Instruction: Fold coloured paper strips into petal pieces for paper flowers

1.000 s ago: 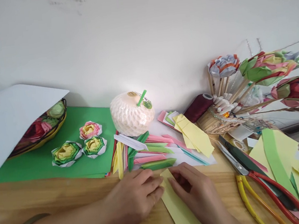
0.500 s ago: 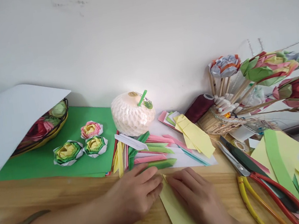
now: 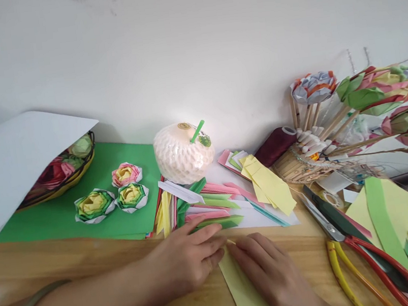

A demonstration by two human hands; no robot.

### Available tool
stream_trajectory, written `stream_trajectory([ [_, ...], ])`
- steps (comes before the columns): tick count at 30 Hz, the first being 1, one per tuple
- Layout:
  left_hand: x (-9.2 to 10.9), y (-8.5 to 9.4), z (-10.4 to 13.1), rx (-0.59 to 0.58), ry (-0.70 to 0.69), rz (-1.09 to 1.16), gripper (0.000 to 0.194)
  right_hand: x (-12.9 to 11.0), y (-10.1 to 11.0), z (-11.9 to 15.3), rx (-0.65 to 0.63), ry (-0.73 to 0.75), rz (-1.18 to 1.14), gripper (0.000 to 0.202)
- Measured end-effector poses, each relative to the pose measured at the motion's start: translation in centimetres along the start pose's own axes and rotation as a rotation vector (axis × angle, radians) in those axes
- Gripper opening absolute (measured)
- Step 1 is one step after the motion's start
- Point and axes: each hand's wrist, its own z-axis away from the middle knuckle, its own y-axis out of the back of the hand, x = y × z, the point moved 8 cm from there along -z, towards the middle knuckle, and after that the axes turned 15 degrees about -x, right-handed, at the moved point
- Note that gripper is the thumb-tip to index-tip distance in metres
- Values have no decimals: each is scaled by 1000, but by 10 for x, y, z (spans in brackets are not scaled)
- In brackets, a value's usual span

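Observation:
A narrow sheet of yellow paper [image 3: 240, 285] lies lengthwise on the wooden table, its folded tip pointing away from me. My right hand [image 3: 274, 271] covers its right side, with bent fingers pressing it near the tip. From the left, my left hand [image 3: 198, 255] reaches across with fingers stretched and slightly apart, fingertips at the paper's upper left edge. The left thumb is hidden. Just beyond the hands lie folded paper strips [image 3: 210, 204] in green, pink, white and yellow.
Red-and-yellow-handled scissors [image 3: 349, 242] lie right, beside paper pieces [image 3: 386, 215]. Behind stand a white coconut-shaped object [image 3: 183, 153], a maroon thread spool [image 3: 275, 146] and paper flowers on sticks [image 3: 313, 89]. Three paper lotuses [image 3: 131, 196] sit on green sheets [image 3: 68, 234] near a basket [image 3: 93, 156].
The fingers of my left hand have spread a little and shifted slightly right over the paper's tip. My right hand stays on the paper. The whole view has shifted slightly.

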Motion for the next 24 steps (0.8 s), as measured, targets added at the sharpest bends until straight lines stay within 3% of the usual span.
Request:
stream_trajectory([
  [9, 4, 6, -4, -5, -53, -45, 37, 1, -3, -2, -83, -10, -40, 34],
  [15, 4, 5, -5, -36, -68, -49, 37, 13, 2, 3, 5, -34, -230, 25],
  [20, 4, 2, -4, -33, -60, -57, 33, 19, -7, 0, -140, -89, -264, 21],
  [24, 5, 4, -3, -14, -43, -53, 32, 29, -5, 4, -168, -81, -257, 24],
])
